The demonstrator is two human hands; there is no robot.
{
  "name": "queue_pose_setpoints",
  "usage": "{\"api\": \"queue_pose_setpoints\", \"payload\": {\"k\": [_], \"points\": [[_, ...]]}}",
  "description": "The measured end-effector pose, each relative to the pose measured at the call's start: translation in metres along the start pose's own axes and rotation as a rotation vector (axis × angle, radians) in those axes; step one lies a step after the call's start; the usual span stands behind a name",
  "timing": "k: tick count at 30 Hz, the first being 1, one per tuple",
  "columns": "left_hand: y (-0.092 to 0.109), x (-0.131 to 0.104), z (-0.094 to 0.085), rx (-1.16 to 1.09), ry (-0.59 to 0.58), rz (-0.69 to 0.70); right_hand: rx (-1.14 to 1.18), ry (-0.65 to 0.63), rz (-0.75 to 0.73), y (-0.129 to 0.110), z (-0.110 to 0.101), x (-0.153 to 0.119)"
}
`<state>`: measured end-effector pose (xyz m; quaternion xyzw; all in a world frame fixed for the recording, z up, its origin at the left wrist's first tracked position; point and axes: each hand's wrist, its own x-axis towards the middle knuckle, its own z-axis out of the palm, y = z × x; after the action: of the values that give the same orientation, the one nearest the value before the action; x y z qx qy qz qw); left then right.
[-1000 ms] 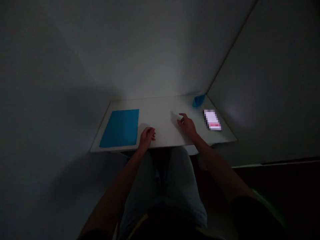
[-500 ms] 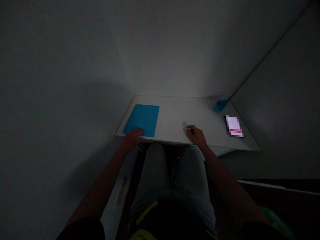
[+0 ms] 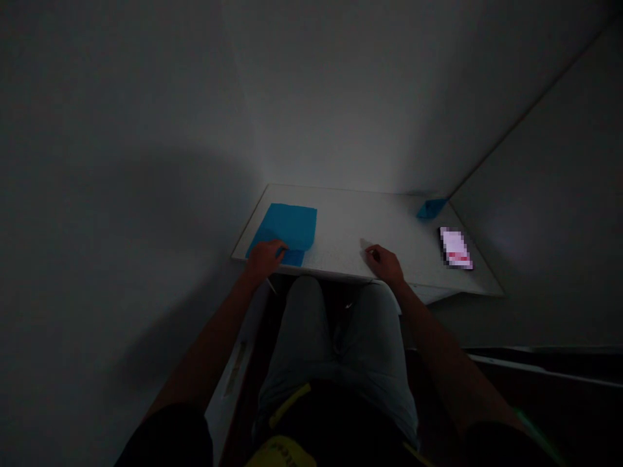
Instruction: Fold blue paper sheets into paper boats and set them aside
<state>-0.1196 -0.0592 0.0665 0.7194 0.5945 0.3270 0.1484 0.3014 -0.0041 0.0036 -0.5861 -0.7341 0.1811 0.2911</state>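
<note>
On the left of the white table [image 3: 341, 224] lies a stack of blue paper sheets. The top blue sheet [image 3: 291, 224] is lifted along its near edge, and a strip of another blue sheet [image 3: 293, 257] shows beneath it. My left hand [image 3: 265, 258] pinches the near edge of the top sheet between thumb and fingers. My right hand [image 3: 383, 263] rests near the table's front edge with fingers curled together. Whether anything is inside that curl is hidden.
A small folded blue paper piece [image 3: 431, 208] stands at the back right corner. In front of it lies a phone [image 3: 456, 248] with a lit, pixelated screen. Walls border the table at the left, back and right. My knees are under the front edge.
My left hand has gone from lying flat on the blue paper to pinching the top sheet, whose near edge has come up. The right hand stays about where it was.
</note>
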Motion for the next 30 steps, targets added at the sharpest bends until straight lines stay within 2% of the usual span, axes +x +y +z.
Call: {"api": "queue_pose_setpoints", "payload": {"k": [2,6,9,12,14,18,20,22,24,26,28,30], "points": [[0.017,0.009,-0.009,-0.03,0.037,0.051,0.022,-0.011,-0.006,0.002,0.001,0.001],[0.064,0.032,-0.037,-0.108,0.016,0.215,0.116,0.041,-0.069,-0.005,-0.006,0.01],[0.105,0.052,-0.062,-0.083,-0.018,0.346,0.134,0.113,-0.203,-0.031,-0.028,0.024],[0.142,0.072,-0.077,-0.113,-0.076,0.43,0.08,0.192,-0.331,-0.063,-0.063,0.04],[0.162,0.084,-0.079,-0.152,-0.068,0.443,0.091,0.144,-0.346,-0.079,-0.084,0.049],[0.187,0.107,-0.068,-0.189,-0.084,0.484,0.314,-0.115,-0.297,-0.086,-0.11,0.054],[0.189,0.118,-0.061,-0.201,-0.057,0.502,0.399,-0.109,-0.256,-0.083,-0.114,0.05],[0.181,0.128,-0.053,-0.228,0.05,0.489,0.46,-0.035,-0.216,-0.078,-0.115,0.046],[0.165,0.132,-0.04,-0.285,0.19,0.434,0.526,0.03,-0.173,-0.072,-0.113,0.042],[0.143,0.128,-0.017,-0.375,0.258,0.322,0.573,0.074,-0.123,-0.062,-0.109,0.04],[0.121,0.118,0.015,-0.482,0.183,0.159,0.592,0.11,-0.073,-0.05,-0.103,0.04],[0.103,0.104,0.051,-0.608,0.004,0.03,0.599,0.131,-0.029,-0.037,-0.095,0.039]]}}
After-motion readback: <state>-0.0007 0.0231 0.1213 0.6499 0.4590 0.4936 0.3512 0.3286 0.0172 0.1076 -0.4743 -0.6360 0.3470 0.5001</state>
